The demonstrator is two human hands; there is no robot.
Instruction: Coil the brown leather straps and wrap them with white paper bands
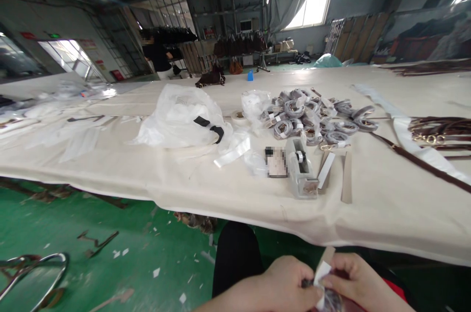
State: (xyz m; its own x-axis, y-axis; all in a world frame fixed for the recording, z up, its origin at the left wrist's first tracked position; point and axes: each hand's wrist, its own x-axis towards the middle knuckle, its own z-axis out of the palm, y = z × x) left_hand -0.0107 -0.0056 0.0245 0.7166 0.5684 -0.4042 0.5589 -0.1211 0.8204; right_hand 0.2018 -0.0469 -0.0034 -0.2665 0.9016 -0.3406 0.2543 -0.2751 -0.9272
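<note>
At the bottom of the head view, my left hand (289,282) and my right hand (351,280) are close together in front of the table edge. Between them is a strap coil (333,300) in grey clear wrapping, partly cut off by the frame. A white strip (323,272) stands up from it, with a beige end on top. My left fingers close on the coil beside a dark piece. My right thumb and fingers pinch the strip from the other side. The fingers hide much of the coil.
On the cloth-covered table (184,184) stand a tape dispenser (302,169), paper strips (346,179), a pile of wrapped strap coils (305,113) and a large plastic bag (176,116). Loose brown straps (437,130) lie right. A person (158,59) stands far back. A metal-framed stool (37,277) is at left.
</note>
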